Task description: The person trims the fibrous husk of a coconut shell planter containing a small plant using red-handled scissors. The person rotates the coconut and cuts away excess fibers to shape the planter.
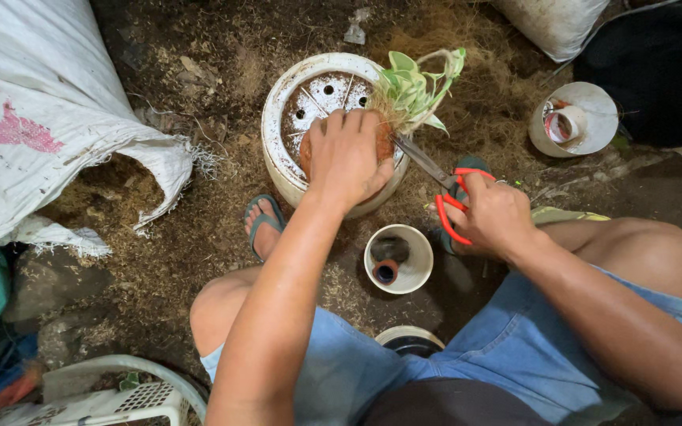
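My left hand presses down on a brown coconut-husk ball that rests on an upturned white perforated pot. A small green-and-white leafy plant sticks out of the ball to the right, with fibrous roots around it. My right hand grips red-handled scissors; the metal blades point up-left and touch the ball's right side below the plant.
An open white sack of fibre lies at left. A small white cup holding a dark spool stands between my knees. Another white container sits at right. A white plastic crate is at bottom left. Loose fibre covers the ground.
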